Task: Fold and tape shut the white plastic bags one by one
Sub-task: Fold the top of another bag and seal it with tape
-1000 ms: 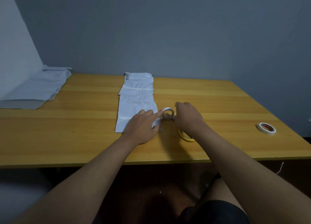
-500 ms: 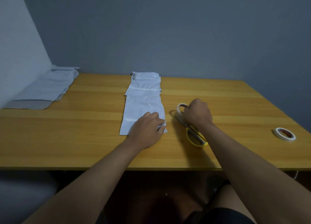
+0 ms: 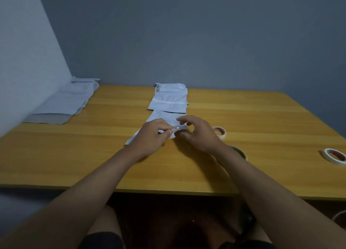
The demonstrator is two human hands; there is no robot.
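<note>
A white plastic bag lies flat at the table's middle, its near end under my hands. My left hand pinches a small white strip of tape over the bag's near right corner. My right hand hovers just right of the strip with its fingers loosely curved and apart, holding nothing. A roll of white tape rests on the table right behind my right hand. Beyond the flat bag sits a folded, taped white bag pile.
A stack of flat white bags lies at the back left against the wall. A second tape roll sits near the right edge. Scissors with a yellow handle are mostly hidden under my right forearm. The wooden table ends close to my body.
My right hand let go of the tape roll beside the scissors and came back to the bag. My left hand lifted off the bag and now pinches the white strip.
</note>
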